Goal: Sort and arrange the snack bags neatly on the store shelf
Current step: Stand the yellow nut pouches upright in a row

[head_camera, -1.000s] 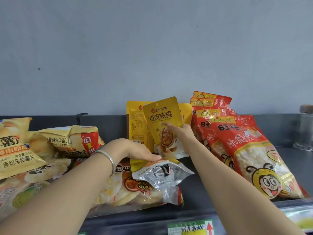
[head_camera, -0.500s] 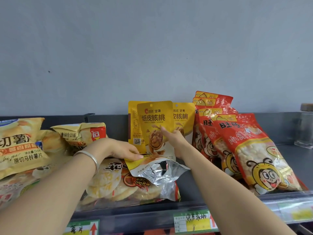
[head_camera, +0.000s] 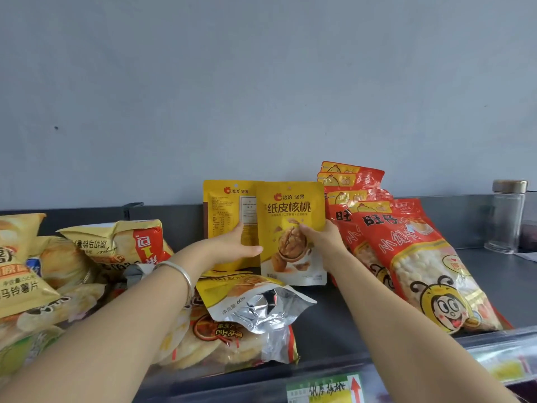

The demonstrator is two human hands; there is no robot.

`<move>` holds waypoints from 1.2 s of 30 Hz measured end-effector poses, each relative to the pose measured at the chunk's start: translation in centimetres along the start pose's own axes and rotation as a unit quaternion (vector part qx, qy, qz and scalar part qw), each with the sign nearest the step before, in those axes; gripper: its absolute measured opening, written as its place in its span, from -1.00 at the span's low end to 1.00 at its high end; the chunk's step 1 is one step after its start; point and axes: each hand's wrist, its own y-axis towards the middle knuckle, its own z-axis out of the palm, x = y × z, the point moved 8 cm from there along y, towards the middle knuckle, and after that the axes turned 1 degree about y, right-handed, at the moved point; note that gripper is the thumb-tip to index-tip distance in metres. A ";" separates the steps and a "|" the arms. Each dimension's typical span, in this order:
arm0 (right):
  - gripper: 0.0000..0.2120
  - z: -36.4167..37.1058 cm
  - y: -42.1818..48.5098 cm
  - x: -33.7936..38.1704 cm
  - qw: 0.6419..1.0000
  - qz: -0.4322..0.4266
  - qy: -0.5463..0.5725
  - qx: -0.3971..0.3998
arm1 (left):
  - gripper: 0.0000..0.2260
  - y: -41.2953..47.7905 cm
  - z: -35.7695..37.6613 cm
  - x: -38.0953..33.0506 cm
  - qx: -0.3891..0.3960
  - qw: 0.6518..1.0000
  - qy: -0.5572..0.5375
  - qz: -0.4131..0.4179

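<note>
Both hands hold upright walnut pouches at the far middle of the shelf: the right hand grips the front-facing walnut pouch, the left hand the back-facing pouch; a third pouch lies flat, nearer, just under the left wrist

walnut pouch reads 纸皮核桃, lying pouch 净含量 60g

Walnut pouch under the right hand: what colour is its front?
Yellow, with a walnut picture and white lower band, on the walnut pouch; the head view shows it.
</note>
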 end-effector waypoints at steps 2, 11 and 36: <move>-0.55 0.1 0.2 -0.8 0.999 0.009 -0.025 -0.023 | -0.14 0.7 -0.2 -0.6 -0.018 1.000 -0.022 -0.009; -0.72 -0.1 -0.5 -1.1 0.982 0.011 -0.185 -0.036 | -0.22 3.0 1.7 -1.2 -0.012 0.996 -0.081 -0.020; -0.60 4.4 -6.5 -1.5 0.897 0.155 -0.356 0.212 | -0.55 -1.9 0.3 -0.4 -0.042 0.993 0.106 0.037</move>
